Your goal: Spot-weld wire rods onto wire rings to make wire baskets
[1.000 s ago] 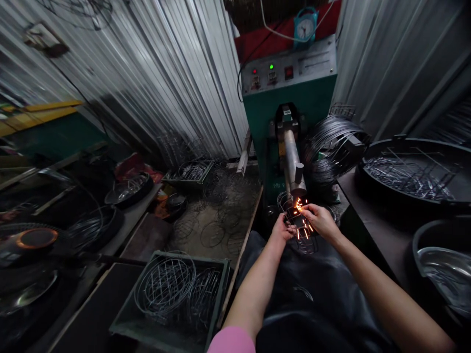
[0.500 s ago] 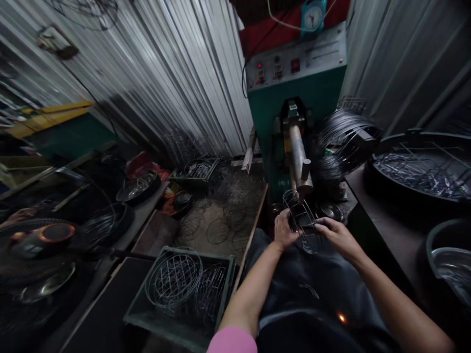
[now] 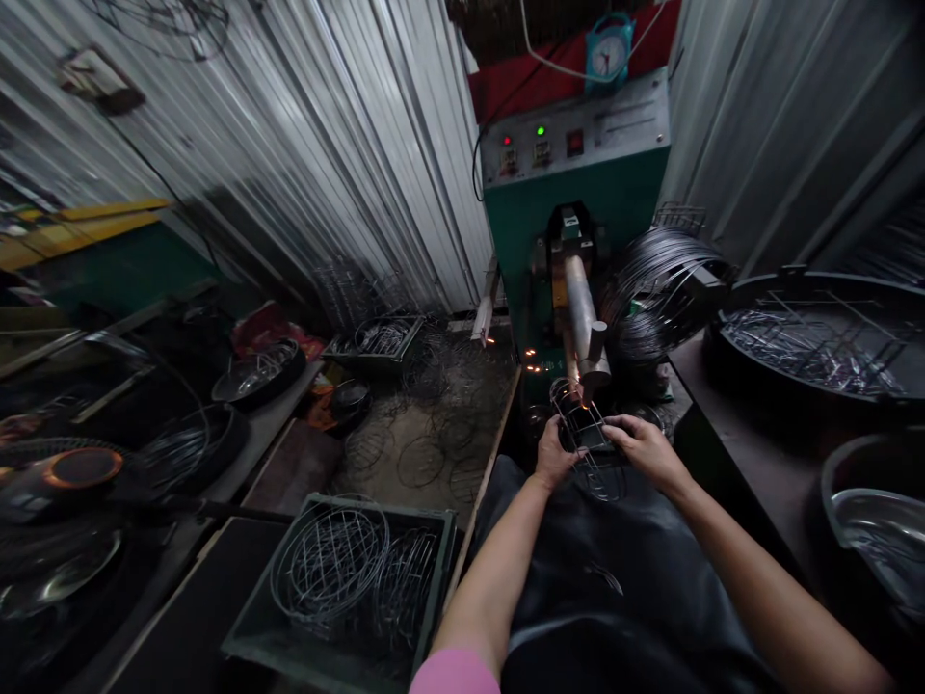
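Note:
Both hands hold a small round wire basket (image 3: pixel 587 443) up under the tip of the metal arm (image 3: pixel 582 318) of a green welding machine (image 3: pixel 578 183). My left hand (image 3: pixel 553 455) grips the basket's left rim with curled fingers. My right hand (image 3: pixel 643 448) is closed on its right side. A few orange sparks (image 3: pixel 531 359) fly to the left of the weld point. A dark apron covers my lap below the basket.
A green crate (image 3: pixel 426 588) at lower left holds finished wire baskets. Loose wire rings lie on the floor (image 3: pixel 426 434). A coil of wire (image 3: pixel 661 280) sits right of the machine. Dark basins (image 3: pixel 816 328) with wire pieces stand on the right bench. A fan (image 3: pixel 72 472) stands at left.
A second ago sparks flared at the basket; then they stopped and the basket was turned. Now it is pressed up under the arm again and small sparks fly left.

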`<state>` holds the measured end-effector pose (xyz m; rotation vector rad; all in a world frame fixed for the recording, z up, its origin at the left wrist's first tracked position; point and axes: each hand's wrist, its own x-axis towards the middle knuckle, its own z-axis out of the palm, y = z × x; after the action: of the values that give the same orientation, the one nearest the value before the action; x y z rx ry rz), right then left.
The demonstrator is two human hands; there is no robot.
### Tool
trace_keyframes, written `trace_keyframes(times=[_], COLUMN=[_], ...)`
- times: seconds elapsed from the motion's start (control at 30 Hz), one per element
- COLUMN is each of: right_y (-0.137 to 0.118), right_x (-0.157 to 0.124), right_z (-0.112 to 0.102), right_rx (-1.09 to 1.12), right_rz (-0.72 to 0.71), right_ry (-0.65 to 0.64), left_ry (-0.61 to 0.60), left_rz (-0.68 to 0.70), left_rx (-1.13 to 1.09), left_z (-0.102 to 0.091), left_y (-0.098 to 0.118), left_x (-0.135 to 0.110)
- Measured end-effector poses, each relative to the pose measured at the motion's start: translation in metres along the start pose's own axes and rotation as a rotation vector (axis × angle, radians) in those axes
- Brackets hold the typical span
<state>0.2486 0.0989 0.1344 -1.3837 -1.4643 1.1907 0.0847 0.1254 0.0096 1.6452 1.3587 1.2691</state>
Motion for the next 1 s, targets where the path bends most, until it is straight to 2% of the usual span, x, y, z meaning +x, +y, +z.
trace_keyframes(times=[0.2, 0.47, 0.63, 0.77, 0.9, 1.0], right_y=[0.005, -0.018, -0.019, -0.019, -0.015, -0.005], right_x=[-0.021, 0.013, 0.022, 0.027, 0.017, -0.004], right_z=[-0.007, -0.003, -0.002, 0.002, -0.002, -0.012], right_rx=[0.050, -0.033, -0.057, -0.017, 0.014, -0.008], right_rz=[0.032, -0.042, -0.038, -0.036, -0.001, 0.003], right_ry=[-0.085, -0.031, -0.028, -0.030, -0.022, -0.079], left_ry=[-0.032, -0.003, 0.034, 0.026, 0.013, 0.041], left_rz=[-0.063, -0.205, -0.284, -0.292, -0.295, -0.285], left_rx=[0.003, -0.155, -0.172, -0.269, -0.386, -0.350], left_z=[-0.009, -0.008, -0.009, -0.002, 0.002, -0.001], left_y=[0.011, 0.022, 0.024, 0.020, 0.016, 0.019], left_x=[-0.002, 0.004, 0.006, 0.001, -0.006, -0.008])
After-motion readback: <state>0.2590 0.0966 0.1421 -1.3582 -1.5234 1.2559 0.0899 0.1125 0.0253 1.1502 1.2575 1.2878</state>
